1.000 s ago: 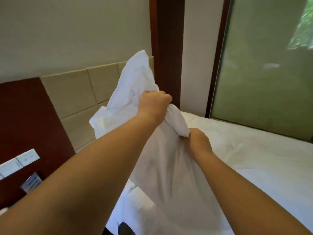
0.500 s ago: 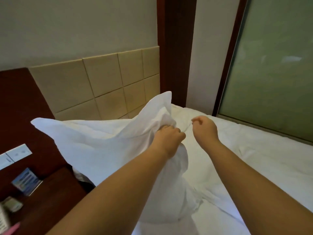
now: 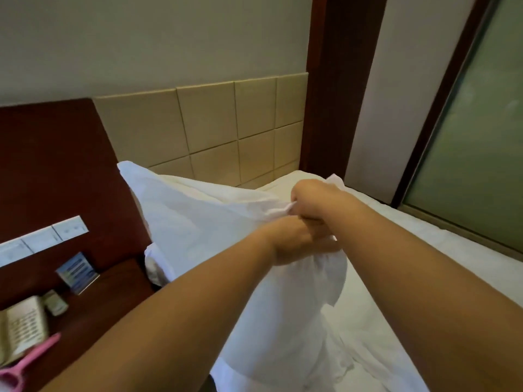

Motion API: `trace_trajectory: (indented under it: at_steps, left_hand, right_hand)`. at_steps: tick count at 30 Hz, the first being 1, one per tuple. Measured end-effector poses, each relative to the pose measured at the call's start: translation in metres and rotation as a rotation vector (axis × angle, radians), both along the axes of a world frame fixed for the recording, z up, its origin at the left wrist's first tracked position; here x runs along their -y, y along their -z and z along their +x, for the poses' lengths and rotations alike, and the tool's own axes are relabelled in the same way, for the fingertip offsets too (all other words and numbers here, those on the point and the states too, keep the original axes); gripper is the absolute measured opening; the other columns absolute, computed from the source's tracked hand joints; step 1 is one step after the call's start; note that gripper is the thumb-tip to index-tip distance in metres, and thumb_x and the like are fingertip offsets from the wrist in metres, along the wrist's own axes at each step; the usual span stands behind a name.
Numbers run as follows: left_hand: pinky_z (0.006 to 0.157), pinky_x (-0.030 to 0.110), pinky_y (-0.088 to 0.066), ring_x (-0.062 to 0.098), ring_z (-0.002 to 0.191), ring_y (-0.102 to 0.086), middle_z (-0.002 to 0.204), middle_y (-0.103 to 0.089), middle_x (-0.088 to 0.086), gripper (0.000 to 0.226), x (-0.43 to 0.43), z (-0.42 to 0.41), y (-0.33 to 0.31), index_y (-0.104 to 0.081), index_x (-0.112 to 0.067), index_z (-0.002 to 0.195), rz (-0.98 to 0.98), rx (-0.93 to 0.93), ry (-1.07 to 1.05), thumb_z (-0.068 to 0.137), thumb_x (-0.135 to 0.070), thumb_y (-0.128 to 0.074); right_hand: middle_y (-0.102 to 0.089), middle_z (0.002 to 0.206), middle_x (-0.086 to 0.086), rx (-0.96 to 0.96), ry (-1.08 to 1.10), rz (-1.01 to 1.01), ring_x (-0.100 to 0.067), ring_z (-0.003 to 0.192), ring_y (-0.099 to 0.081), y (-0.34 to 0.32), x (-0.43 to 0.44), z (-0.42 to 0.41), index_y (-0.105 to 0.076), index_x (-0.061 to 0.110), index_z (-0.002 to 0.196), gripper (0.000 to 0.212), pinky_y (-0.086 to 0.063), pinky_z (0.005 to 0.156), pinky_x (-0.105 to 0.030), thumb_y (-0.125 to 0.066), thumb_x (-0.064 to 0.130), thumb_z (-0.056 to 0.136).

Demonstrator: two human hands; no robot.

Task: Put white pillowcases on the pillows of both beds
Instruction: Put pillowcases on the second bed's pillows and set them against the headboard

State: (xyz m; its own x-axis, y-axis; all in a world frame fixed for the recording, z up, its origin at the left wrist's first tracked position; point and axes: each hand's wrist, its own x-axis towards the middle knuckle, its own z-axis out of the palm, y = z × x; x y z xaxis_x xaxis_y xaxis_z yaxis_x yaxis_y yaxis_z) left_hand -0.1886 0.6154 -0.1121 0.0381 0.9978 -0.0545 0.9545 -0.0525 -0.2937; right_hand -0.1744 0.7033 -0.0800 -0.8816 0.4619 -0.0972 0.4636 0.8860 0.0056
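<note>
A white pillow in a white pillowcase (image 3: 198, 230) is held up above the bed (image 3: 402, 273), its far corner pointing left toward the headboard. My left hand (image 3: 294, 241) grips a bunch of the pillowcase fabric at the near right end. Just above and touching it, my right hand (image 3: 314, 199) pinches the cloth edge. Loose white fabric hangs below my hands onto the sheet. Whether the pillow is fully inside the case cannot be told.
A tan padded headboard (image 3: 215, 128) stands behind the bed. At the left is a dark wooden nightstand (image 3: 93, 309) with a telephone (image 3: 19, 329), a small card (image 3: 76, 271) and a pink object (image 3: 25, 363). A frosted glass panel (image 3: 475, 154) lines the right side.
The pillow swung down from upright to lying across, corner to the left. My right hand, free half a second ago, has closed on the cloth beside my left hand.
</note>
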Motion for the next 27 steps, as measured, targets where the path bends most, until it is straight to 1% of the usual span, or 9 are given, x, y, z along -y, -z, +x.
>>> trace_trajectory:
  at_steps: [3,6,10,14,17,20,23,25,27]
  left_hand:
    - [0.091,0.038,-0.051,0.028,0.107,-0.061,0.128,-0.06,0.009,0.055,0.039,-0.047,0.016,-0.059,-0.021,0.129,0.147,-0.182,0.268,0.077,-0.014,-0.077]
    - [0.07,0.036,-0.053,0.03,0.082,-0.063,0.113,-0.064,0.012,0.051,0.05,-0.08,0.008,-0.06,-0.018,0.118,0.287,-0.198,0.016,0.07,-0.009,-0.074]
    - [0.093,0.04,-0.044,0.031,0.116,-0.052,0.136,-0.048,0.006,0.054,0.054,-0.114,0.0,-0.042,-0.022,0.14,0.352,-0.076,-0.481,0.089,-0.03,-0.059]
    - [0.105,0.037,-0.035,0.024,0.129,-0.041,0.147,-0.037,-0.001,0.065,0.033,-0.12,-0.005,-0.028,-0.027,0.146,0.274,-0.126,-0.533,0.091,-0.047,-0.055]
    - [0.109,0.04,-0.029,0.023,0.133,-0.038,0.145,-0.042,-0.004,0.07,0.018,-0.13,-0.01,-0.033,-0.029,0.143,0.201,-0.131,-0.607,0.084,-0.059,-0.057]
    - [0.108,0.045,-0.027,0.023,0.125,-0.048,0.13,-0.057,-0.004,0.059,0.011,-0.143,-0.009,-0.049,-0.03,0.129,0.042,-0.127,-0.724,0.083,-0.067,-0.05]
    - [0.097,0.038,-0.038,0.021,0.108,-0.058,0.117,-0.063,-0.006,0.044,0.015,-0.168,0.005,-0.057,-0.029,0.114,-0.068,0.062,-0.774,0.086,-0.062,-0.049]
    - [0.087,0.03,-0.044,0.019,0.098,-0.058,0.114,-0.063,-0.006,0.04,0.022,-0.193,0.014,-0.059,-0.029,0.105,-0.089,0.202,-0.733,0.081,-0.061,-0.057]
    - [0.089,0.031,-0.047,0.018,0.1,-0.057,0.115,-0.059,-0.01,0.051,0.029,-0.22,0.016,-0.057,-0.033,0.111,-0.099,0.268,-0.703,0.073,-0.067,-0.062]
  right_hand:
    - [-0.063,0.091,-0.003,0.025,-0.005,0.023,-0.026,0.087,-0.055,0.012,-0.02,-0.005,-0.067,0.017,0.098,0.019,-0.042,0.085,-0.037,-0.058,0.03,0.087]
    - [-0.061,0.101,-0.006,0.065,-0.012,0.035,-0.029,0.098,-0.056,0.015,-0.04,-0.003,-0.062,0.016,0.094,0.009,-0.04,0.088,-0.037,-0.055,0.019,0.089]
    - [-0.054,0.098,-0.007,0.087,-0.022,0.039,-0.031,0.099,-0.054,0.019,-0.059,-0.003,-0.055,0.015,0.09,0.002,-0.04,0.089,-0.038,-0.053,0.014,0.09]
    - [-0.047,0.075,-0.002,0.131,-0.023,0.027,-0.026,0.082,-0.049,0.022,-0.069,-0.007,-0.048,0.01,0.07,0.019,-0.041,0.076,-0.034,-0.056,0.012,0.086]
    - [-0.052,0.073,0.001,0.168,0.02,-0.079,-0.024,0.085,-0.054,0.017,-0.066,-0.009,-0.051,0.019,0.064,0.022,-0.046,0.087,-0.035,-0.06,0.031,0.08]
    - [-0.065,0.084,0.003,0.134,0.037,-0.227,-0.021,0.089,-0.06,0.015,-0.057,-0.015,-0.066,0.023,0.069,0.034,-0.044,0.09,-0.037,-0.058,0.056,0.071]
    - [-0.066,0.098,0.001,0.116,-0.014,-0.159,-0.026,0.098,-0.058,0.028,-0.041,-0.031,-0.064,0.024,0.095,0.059,-0.034,0.096,-0.043,-0.061,0.07,0.057]
    - [-0.064,0.107,0.0,0.143,-0.002,-0.145,-0.026,0.105,-0.056,0.043,-0.034,-0.047,-0.059,0.023,0.11,0.073,-0.031,0.099,-0.044,-0.063,0.073,0.057]
    - [-0.063,0.105,0.001,0.177,0.017,-0.155,-0.025,0.102,-0.057,0.059,-0.032,-0.07,-0.057,0.021,0.112,0.068,-0.033,0.096,-0.04,-0.066,0.068,0.063]
